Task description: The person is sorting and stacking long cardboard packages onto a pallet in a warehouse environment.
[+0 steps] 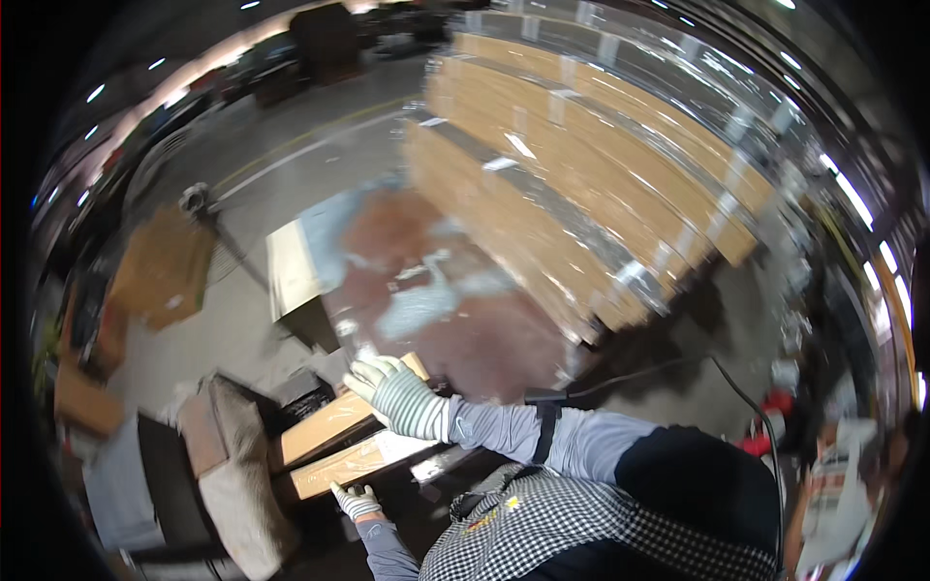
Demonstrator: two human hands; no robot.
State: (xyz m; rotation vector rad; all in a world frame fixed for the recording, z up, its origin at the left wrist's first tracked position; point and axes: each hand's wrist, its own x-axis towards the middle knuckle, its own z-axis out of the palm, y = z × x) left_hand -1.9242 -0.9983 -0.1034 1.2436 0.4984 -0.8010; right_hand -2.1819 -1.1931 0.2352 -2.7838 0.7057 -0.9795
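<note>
Two long, narrow cardboard cartons, a farther one (327, 426) and a nearer one (334, 473), lie side by side at lower centre. My right hand (402, 399), in a white-and-green striped knit glove, reaches across from the right over the far carton. Its fingers are stretched out toward the carton's far edge. Closer to me, my left hand (356, 501), in a similar glove, has its fingertips against the near carton's side edge. A white patch, perhaps a label (399, 445), shows on the near carton beside my right wrist.
Beyond my hands is a worn red-brown and pale blue tabletop (450, 315). A large stack of film-wrapped cartons (572, 174) stands at the far right. Cloth-draped boxes (237, 474) are at left, an open-looking carton (163, 266) farther off. A black cable (722, 366) hangs at right.
</note>
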